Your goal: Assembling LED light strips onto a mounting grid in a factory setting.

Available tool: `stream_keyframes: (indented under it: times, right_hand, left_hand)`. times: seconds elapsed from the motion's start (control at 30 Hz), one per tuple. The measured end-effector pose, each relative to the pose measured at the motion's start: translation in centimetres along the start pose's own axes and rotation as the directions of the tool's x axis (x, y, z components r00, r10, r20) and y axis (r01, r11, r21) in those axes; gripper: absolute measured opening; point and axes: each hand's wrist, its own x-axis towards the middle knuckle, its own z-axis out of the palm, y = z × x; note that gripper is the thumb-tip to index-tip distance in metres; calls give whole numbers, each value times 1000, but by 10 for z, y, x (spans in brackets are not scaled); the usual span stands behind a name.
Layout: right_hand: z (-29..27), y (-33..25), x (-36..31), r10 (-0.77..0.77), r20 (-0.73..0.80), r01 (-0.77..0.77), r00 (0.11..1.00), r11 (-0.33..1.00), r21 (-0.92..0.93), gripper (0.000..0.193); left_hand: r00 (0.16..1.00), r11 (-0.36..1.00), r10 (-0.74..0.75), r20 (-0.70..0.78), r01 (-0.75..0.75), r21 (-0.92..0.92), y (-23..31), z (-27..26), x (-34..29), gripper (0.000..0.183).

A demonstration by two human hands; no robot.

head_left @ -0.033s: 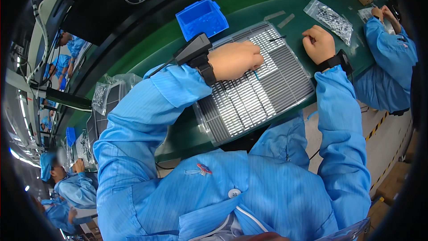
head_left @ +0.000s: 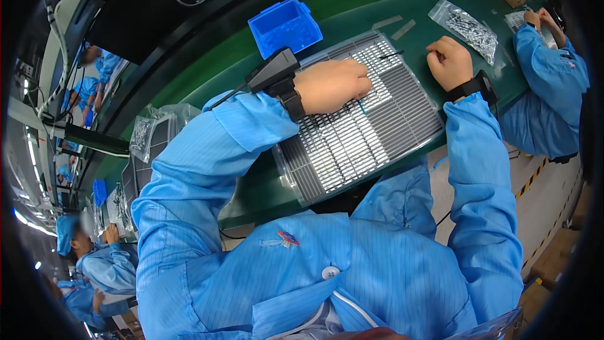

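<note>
My left hand is closed over a flat slotted tray, its knuckles bent and fingertips turned down out of sight. Whatever it holds, if anything, is hidden; a small teal strip shows just below its fingers. Rows of small shiny metal pieces fill the tray's middle columns, while other columns look plain grey. Clear plastic sheeting edges the tray. Beyond its right side, my right hand rests on the green table as a loose fist; its palm cannot be seen. A thin dark item lies on the tray's far right part.
A blue bin stands behind the tray. A clear bag of metal parts lies beyond my right hand, near two flat strips. Left of my arm is another bagged tray. A co-worker's sleeve is at the right.
</note>
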Motion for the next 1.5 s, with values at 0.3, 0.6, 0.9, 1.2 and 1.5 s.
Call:
stream_keyframes:
  times: [0.3, 0.6, 0.9, 1.2, 1.5]
  right_hand:
    - [-3, -3, -2, 3, -11, -3, 1000, 1000, 6, 11]
    - [-5, -6, -1, 3, -9, -3, 1000, 1000, 8, 10]
    - [-7, -12, -3, -13, -8, 13, 1000, 1000, -22, 10]
    - [-6, -16, -11, -84, 8, 85, 996, 996, -29, 10]
    - [-11, -19, -25, -199, 76, 204, 977, 977, -63, 15]
  left_hand:
    - [856, 846, -370, -361, 471, 251, -55, -64, -16, 9]
    - [770, 717, -606, -200, 637, 281, -113, -64, -58, 10]
    - [833, 820, -490, -257, 540, 189, -120, -59, -71, 13]
    - [914, 917, -321, -247, 235, -322, -11, -97, -115, 51]
    - [808, 485, 153, -568, -562, -670, 168, -26, -227, 51]
